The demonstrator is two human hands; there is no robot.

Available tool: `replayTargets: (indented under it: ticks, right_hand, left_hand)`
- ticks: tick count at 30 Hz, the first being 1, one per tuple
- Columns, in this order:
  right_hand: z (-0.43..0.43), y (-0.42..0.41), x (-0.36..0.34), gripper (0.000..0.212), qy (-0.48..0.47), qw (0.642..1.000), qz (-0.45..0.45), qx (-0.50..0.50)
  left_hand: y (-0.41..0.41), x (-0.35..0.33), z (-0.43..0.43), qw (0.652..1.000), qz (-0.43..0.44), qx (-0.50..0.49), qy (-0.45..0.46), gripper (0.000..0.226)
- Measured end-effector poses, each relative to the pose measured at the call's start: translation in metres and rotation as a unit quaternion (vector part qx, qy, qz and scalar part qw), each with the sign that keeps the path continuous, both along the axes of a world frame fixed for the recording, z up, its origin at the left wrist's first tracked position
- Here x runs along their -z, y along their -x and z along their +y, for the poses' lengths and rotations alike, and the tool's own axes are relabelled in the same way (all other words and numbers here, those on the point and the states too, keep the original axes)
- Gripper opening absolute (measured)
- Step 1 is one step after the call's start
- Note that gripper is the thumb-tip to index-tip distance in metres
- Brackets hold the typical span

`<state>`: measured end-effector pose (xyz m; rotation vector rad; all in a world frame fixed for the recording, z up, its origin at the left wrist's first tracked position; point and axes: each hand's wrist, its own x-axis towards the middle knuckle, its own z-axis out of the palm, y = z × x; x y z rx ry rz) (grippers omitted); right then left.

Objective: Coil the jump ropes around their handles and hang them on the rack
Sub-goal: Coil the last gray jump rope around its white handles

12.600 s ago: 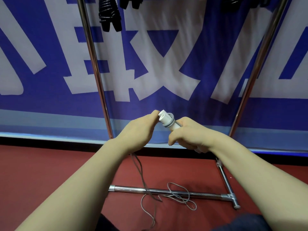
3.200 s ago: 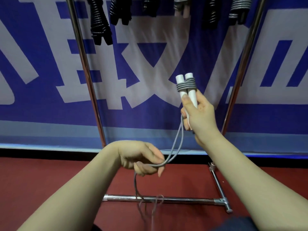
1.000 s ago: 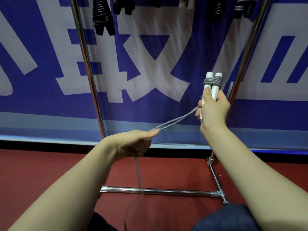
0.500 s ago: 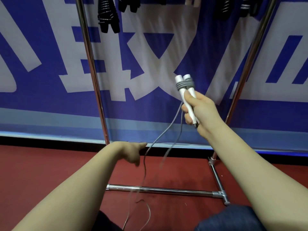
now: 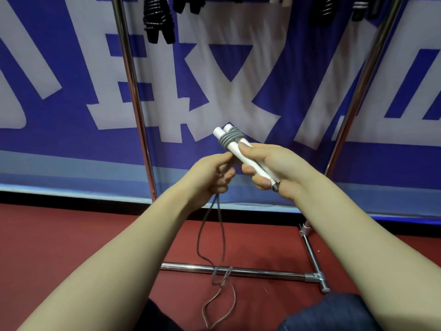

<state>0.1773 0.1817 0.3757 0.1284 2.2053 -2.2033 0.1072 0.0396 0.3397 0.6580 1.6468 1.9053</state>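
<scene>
The right hand [image 5: 274, 166] is closed around two smooth white handles [image 5: 235, 150], held side by side so the rope can bind them into one bundle. Just beyond its thumb, a few tight turns of matte grey cord [image 5: 232, 137] ring the handle tips. Close beside that grip, the left hand [image 5: 211, 176] pinches the doubled cord, likely to keep the next turn taut. Below it the thin, limp slack [image 5: 198, 237] drops across the chrome rack [image 5: 262, 273] base.

right hand [image 5: 274, 166] gripping handles [image 5: 236, 150], left hand [image 5: 207, 179] rope [image 5: 229, 138]
</scene>
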Motion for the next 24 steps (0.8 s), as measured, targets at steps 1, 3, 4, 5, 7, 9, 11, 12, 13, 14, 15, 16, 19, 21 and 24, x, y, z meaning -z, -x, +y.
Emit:
replayTargets:
  ticks: [1,3,4,5,7,9,11,12,13,14,15,16,19,21,24]
  right_hand:
    - [0.003,-0.002,0.0,0.027,0.0,1.0,-0.007,-0.004]
    - [0.006,-0.003,0.001,0.031,-0.012,1.0,-0.007,-0.008]
    - [0.006,-0.003,0.003,0.032,-0.025,1.0,-0.005,-0.005]
    - [0.006,-0.004,0.004,0.033,-0.038,0.999,-0.002,-0.001]
    - [0.004,-0.003,0.006,0.03,-0.058,0.998,-0.002,0.014]
    - [0.002,-0.002,0.007,0.03,-0.082,0.996,0.0,0.034]
    - [-0.002,0.001,0.008,0.032,-0.109,0.992,0.014,0.065]
    - [-0.003,0.003,0.009,0.029,-0.124,0.988,0.027,0.086]
    - [-0.003,0.004,0.011,0.027,-0.137,0.983,0.04,0.111]
    - [-0.003,0.005,0.012,0.026,-0.149,0.978,0.05,0.137]
    - [-0.001,0.005,0.013,0.027,-0.163,0.972,0.058,0.156]
    - [0.0,0.006,0.014,0.028,-0.183,0.967,0.061,0.166]
    - [-0.003,0.009,0.019,0.032,-0.288,0.937,0.078,0.183]
    - [-0.008,0.01,0.023,0.03,-0.395,0.89,0.103,0.204]
    - [-0.017,0.007,0.027,0.032,-0.548,0.801,0.111,0.215]
  left_hand:
    - [0.002,-0.001,-0.003,1.0,0.021,-0.005,0.01,0.042]
    - [0.008,-0.001,-0.01,0.999,0.046,-0.007,0.019,0.032]
    - [0.01,0.0,-0.014,0.998,0.052,-0.005,0.025,0.026]
    - [0.012,-0.002,-0.018,0.998,0.056,-0.006,0.037,0.024]
    - [0.016,-0.002,-0.023,0.996,0.07,-0.018,0.06,0.022]
    - [0.016,-0.003,-0.024,0.994,0.082,-0.041,0.065,0.021]
    - [0.012,-0.004,-0.023,0.993,0.089,-0.057,0.056,0.018]
    - [0.011,-0.005,-0.022,0.993,0.088,-0.063,0.048,0.017]
    - [0.01,-0.006,-0.02,0.993,0.083,-0.072,0.039,0.016]
    - [0.01,-0.006,-0.02,0.993,0.076,-0.081,0.03,0.016]
    - [0.01,-0.006,-0.019,0.993,0.07,-0.09,0.024,0.017]
    - [0.011,-0.006,-0.019,0.993,0.068,-0.097,0.023,0.019]
    - [0.011,-0.006,-0.015,0.989,0.065,-0.124,0.047,0.024]
    - [0.008,-0.007,-0.009,0.987,0.041,-0.144,0.064,0.031]
    - [0.004,-0.008,-0.002,0.99,-0.02,-0.121,0.074,0.039]
